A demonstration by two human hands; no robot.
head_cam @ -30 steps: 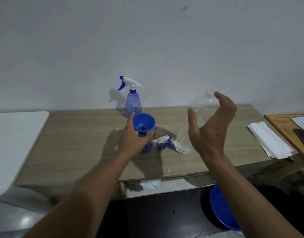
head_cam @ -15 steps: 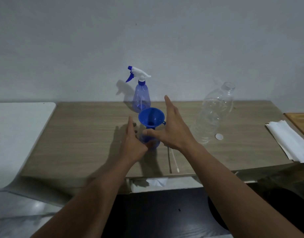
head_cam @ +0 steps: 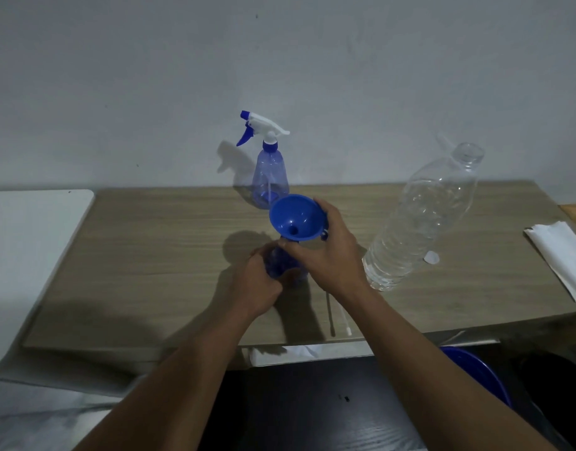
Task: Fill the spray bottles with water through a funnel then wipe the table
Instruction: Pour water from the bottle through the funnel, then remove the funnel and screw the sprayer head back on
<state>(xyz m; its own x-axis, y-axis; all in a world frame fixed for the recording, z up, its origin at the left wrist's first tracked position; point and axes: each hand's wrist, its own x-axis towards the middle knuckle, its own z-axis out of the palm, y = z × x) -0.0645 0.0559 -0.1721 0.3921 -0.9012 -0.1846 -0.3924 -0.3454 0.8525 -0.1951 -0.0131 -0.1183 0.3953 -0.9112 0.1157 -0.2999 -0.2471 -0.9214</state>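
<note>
The right hand (head_cam: 329, 252), open above the table a second ago, now grips the blue funnel (head_cam: 296, 219) seated in the open spray bottle (head_cam: 285, 265) — clasped by the left hand (head_cam: 257, 281); water bottle (head_cam: 420, 216) just right.

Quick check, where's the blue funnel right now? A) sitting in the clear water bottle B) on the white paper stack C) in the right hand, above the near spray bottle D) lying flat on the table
C: the right hand grips the funnel by its rim, over the near spray bottle that the left hand steadies.
</note>
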